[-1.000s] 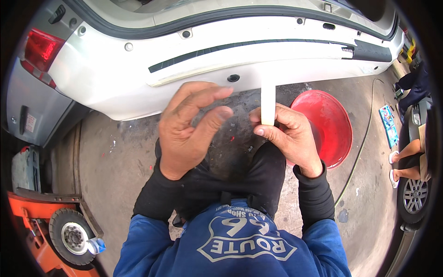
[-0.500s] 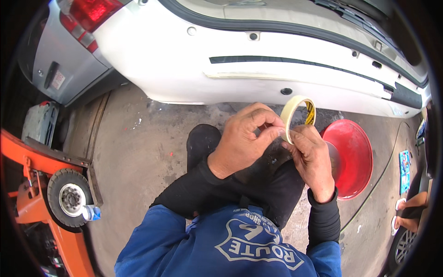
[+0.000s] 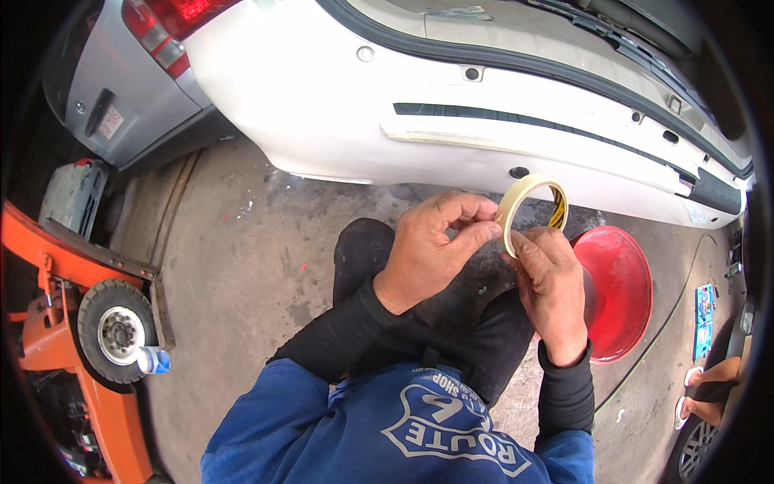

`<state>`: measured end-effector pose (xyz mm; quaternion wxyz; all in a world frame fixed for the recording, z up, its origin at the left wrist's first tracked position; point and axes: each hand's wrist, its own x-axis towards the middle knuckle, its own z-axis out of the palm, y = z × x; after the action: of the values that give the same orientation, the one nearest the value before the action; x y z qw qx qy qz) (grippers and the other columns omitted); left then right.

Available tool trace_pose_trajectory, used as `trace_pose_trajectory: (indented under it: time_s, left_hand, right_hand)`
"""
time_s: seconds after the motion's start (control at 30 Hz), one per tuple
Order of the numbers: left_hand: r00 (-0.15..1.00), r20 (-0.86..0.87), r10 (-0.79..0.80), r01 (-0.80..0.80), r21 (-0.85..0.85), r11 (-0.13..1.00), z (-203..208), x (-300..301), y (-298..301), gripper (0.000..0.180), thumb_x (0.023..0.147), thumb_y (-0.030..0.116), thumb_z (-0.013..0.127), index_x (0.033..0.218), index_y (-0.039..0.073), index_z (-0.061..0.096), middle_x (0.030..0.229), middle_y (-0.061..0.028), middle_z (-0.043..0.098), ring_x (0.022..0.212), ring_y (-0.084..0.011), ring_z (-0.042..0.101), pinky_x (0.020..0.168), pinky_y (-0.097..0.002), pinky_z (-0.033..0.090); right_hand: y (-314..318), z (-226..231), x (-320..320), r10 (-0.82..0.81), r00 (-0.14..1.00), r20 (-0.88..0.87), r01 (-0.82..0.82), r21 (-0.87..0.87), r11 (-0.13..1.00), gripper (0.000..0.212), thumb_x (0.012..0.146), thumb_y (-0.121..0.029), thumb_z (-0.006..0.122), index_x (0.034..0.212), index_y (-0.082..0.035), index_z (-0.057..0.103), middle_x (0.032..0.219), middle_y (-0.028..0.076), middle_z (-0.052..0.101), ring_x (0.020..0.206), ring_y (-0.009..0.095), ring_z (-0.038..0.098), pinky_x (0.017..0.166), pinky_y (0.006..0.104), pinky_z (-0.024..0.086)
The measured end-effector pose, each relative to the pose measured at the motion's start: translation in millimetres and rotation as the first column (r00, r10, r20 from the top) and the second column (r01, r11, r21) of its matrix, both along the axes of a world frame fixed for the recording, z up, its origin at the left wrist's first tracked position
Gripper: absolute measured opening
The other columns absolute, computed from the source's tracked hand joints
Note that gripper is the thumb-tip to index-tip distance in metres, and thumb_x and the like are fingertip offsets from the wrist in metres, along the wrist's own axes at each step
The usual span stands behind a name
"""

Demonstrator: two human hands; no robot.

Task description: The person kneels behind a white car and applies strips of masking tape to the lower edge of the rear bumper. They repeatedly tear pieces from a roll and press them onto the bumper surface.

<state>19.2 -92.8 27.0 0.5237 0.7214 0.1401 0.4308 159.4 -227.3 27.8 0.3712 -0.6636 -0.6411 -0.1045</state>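
My right hand (image 3: pixel 553 278) pinches the lower rim of a cream masking tape roll (image 3: pixel 514 198), thumb on the near side. The roll stands on edge, its yellow and black core showing inside the ring. At its left side my left hand (image 3: pixel 427 254) is closed, thumb and forefinger drawn together against the tape's outer face. Whether a loose tape end lies between those fingertips is too small to tell. Just beyond both hands is a white car bumper (image 3: pixel 298 121) with a dark strip and a pale taped-looking edge along it.
A red basin (image 3: pixel 625 294) stands on the floor right of my right hand. To the left are an orange wheeled machine (image 3: pixel 48 323) and a silver car (image 3: pixel 149 89). At the far right, a person's legs (image 3: pixel 709 391) show near a blue tool case (image 3: pixel 704 323).
The view has shifted slightly, so the bumper appears farther right and lower. The roll has tilted a little and my left fingertips have shifted slightly along its side.
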Motion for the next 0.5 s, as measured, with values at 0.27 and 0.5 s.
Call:
trace_pose_trajectory:
  time_s: [0.27, 0.5]
  left_hand:
    - [0.968, -0.249, 0.045, 0.016, 0.238, 0.971, 4.2, -8.7, 10.0, 0.008, 0.09, 0.001, 0.071, 0.096, -0.001, 0.067, 0.084, -0.0039, 0.07, 0.074, -0.0072, 0.064, 0.067, -0.0247, 0.053]
    - [0.972, -0.145, -0.183, 0.171, -0.095, 0.981, 24.2, -12.4, 23.6, 0.016, 0.096, 0.013, 0.076, 0.098, 0.001, 0.065, 0.086, -0.0021, 0.067, 0.073, -0.0072, 0.062, 0.066, -0.0219, 0.05]
  right_hand:
    - [-0.9, 6.2, -4.4, -0.031, 0.992, 0.123, 0.042, -0.087, 0.995, 0.036, 0.076, -0.002, 0.075, 0.111, -0.005, 0.072, 0.084, 0.008, 0.06, 0.087, 0.028, 0.062, 0.08, 0.0395, 0.049]
    - [11.1, 36.2, -6.0, 0.047, 0.99, 0.13, -0.041, -0.052, 0.998, 0.05, 0.083, -0.009, 0.079, 0.131, -0.011, 0.066, 0.078, 0.007, 0.062, 0.076, 0.028, 0.064, 0.087, 0.0398, 0.05]
